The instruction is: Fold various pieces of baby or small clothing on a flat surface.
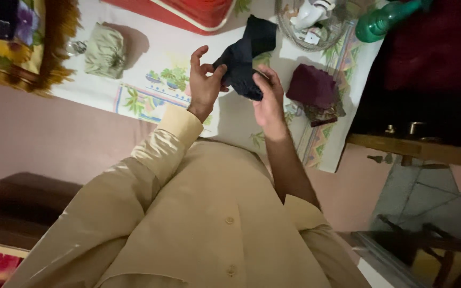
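A person in a beige buttoned shirt [225, 213] stands over a white cloth printed with potted plants and leaves [150, 80], both hands raised above it and working a dark navy piece of cloth [246, 56]. The left hand [205, 80] pinches the near edge of the navy cloth between thumb and forefinger, its other fingers curled loosely upward and clear of the fabric. The right hand [267, 98] closes around the lower bunched part of the same cloth, fingers wrapped over it, so the fabric hangs in the air between the two hands with one corner standing up above them.

On the printed cloth, just to the right of the right hand, lies a folded maroon cloth [313, 88] (its lower edge rests on a darker patterned piece). Well to the left sits a folded pale green cloth [105, 50]. At the far edge are a red tray-like object [198, 13], a wire basket holding white items [310, 24], and a green plastic bottle [382, 21] lying on its side.
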